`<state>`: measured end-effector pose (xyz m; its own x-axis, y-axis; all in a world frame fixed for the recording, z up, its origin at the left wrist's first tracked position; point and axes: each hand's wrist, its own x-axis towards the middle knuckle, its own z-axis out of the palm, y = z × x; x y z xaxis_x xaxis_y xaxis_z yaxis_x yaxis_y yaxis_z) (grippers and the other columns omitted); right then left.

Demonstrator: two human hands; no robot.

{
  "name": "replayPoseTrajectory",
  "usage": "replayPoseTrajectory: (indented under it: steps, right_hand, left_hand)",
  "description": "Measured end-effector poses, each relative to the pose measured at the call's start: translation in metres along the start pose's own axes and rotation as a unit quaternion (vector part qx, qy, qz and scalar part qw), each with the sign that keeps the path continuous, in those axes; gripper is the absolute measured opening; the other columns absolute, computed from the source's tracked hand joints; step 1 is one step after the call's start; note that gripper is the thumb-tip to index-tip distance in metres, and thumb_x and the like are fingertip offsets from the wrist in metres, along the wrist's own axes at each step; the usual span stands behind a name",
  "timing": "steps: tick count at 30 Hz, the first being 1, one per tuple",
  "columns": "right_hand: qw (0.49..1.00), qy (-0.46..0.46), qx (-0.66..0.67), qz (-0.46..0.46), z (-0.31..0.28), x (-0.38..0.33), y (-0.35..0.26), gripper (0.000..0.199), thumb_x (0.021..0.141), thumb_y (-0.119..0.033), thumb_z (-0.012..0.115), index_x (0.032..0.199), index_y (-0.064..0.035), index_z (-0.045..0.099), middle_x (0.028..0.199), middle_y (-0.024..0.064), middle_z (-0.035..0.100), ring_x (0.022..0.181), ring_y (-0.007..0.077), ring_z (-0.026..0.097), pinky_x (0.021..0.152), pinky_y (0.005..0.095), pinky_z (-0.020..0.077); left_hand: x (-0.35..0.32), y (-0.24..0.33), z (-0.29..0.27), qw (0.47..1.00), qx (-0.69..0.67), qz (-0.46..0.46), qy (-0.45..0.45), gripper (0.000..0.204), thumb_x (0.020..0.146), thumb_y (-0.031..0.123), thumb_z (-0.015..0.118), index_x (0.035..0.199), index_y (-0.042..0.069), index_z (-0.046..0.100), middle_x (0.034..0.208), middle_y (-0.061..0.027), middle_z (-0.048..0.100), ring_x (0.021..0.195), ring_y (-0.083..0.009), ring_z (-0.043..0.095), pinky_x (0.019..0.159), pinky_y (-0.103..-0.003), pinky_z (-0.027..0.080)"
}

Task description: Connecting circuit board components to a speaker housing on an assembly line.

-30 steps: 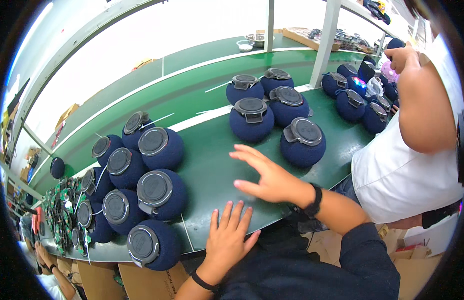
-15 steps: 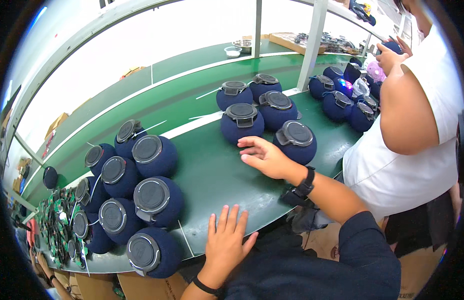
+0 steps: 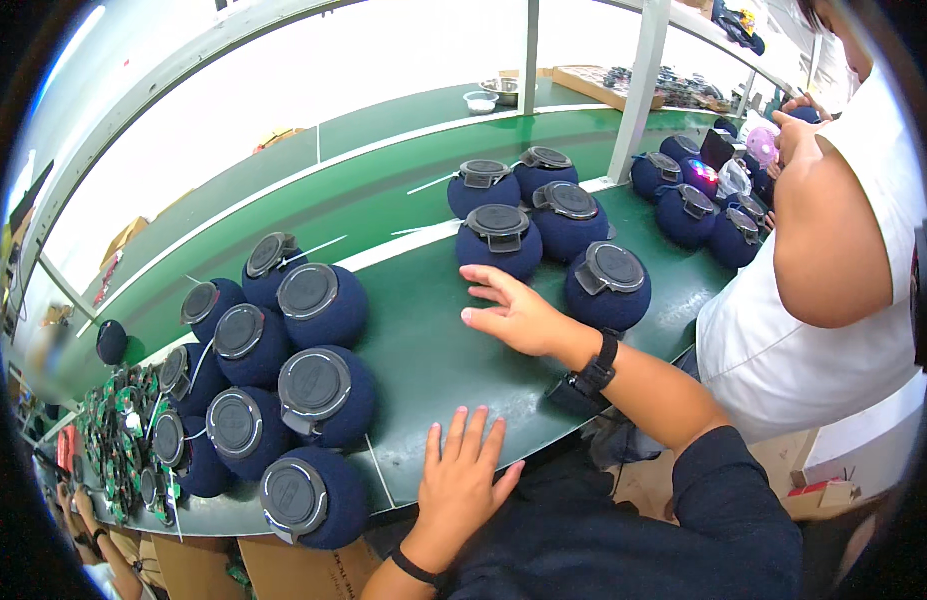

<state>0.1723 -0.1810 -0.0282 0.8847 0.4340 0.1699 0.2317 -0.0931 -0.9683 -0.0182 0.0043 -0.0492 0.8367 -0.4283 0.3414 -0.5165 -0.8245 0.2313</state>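
Note:
My left hand (image 3: 463,470) lies on the near edge of the green table, fingers spread, holding nothing. Farther right and beyond it, my right hand (image 3: 513,312) hovers over the tabletop with its fingers apart and empty. Close to that hand stands a round dark blue fabric speaker (image 3: 608,285) with a grey disc cap. Behind it are several more such speakers, one of them (image 3: 498,242) just past my fingertips. A larger cluster of the same speakers sits left of my left hand, the closest being a speaker (image 3: 313,497) at the table's edge.
Green circuit boards (image 3: 118,440) are heaped at the far left. A green conveyor belt (image 3: 383,185) runs behind the table, past a white post (image 3: 638,90). At right, a co-worker in a white shirt (image 3: 793,370) handles a dark object near more speakers (image 3: 683,215). Other hands show at lower left.
My right hand has shifted slightly left, away from the nearest speaker. My left hand stays flat on the edge. The whole view has turned a little, and the co-worker's arm has moved.

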Motion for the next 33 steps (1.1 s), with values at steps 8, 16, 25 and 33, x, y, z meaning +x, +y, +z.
replayPoseTrajectory:
  steps: [8, 16, 25, 33]
  right_hand:
    - [0.997, 0.08, 0.013, 0.014, -0.016, 0.005, 0.015, 0.047, 0.097, -0.016, 0.073, 0.138, -0.0032, 0.054, 0.129, 0.0138, 0.066, 0.118, 0.0216, 0.064, 0.1, 0.0372, 0.0522]
    - [0.998, 0.056, 0.007, 0.009, -0.042, -0.038, -0.006, 0.027, 0.1, -0.007, 0.065, 0.126, 0.0004, 0.062, 0.123, 0.0084, 0.069, 0.118, 0.0171, 0.064, 0.105, 0.0324, 0.0487]
    - [0.927, -0.065, -0.365, -0.056, 0.007, -0.126, -0.02, 0.065, 0.077, -0.027, 0.081, 0.134, -0.0027, 0.062, 0.156, 0.0225, 0.047, 0.151, 0.0469, 0.033, 0.123, 0.0579, 0.0245]
    - [0.891, -0.075, -0.441, -0.076, 0.011, -0.122, -0.014, 0.063, 0.078, -0.031, 0.076, 0.131, -0.0007, 0.061, 0.155, 0.0235, 0.047, 0.149, 0.0465, 0.036, 0.123, 0.0631, 0.0193]
  left_hand:
    - [-0.001, -0.002, -0.003, 1.0, 0.006, -0.005, -0.008, 0.063, 0.09, 0.047, 0.072, 0.139, 0.009, 0.06, 0.149, -0.0156, 0.054, 0.142, -0.0355, 0.047, 0.115, -0.058, 0.037]
    - [-0.002, -0.006, 0.008, 1.0, -0.004, -0.018, -0.006, 0.068, 0.093, 0.051, 0.067, 0.147, 0.01, 0.054, 0.154, -0.015, 0.05, 0.146, -0.0347, 0.043, 0.117, -0.058, 0.035]
    - [-0.005, -0.003, 0.022, 0.999, -0.05, -0.006, 0.019, 0.069, 0.092, 0.045, 0.068, 0.146, 0.005, 0.052, 0.155, -0.0178, 0.047, 0.146, -0.0365, 0.043, 0.116, -0.057, 0.036]
    - [-0.01, -0.005, 0.02, 0.995, -0.097, 0.005, 0.022, 0.065, 0.092, 0.042, 0.07, 0.143, 0.005, 0.054, 0.155, -0.019, 0.047, 0.149, -0.0366, 0.04, 0.119, -0.057, 0.033]
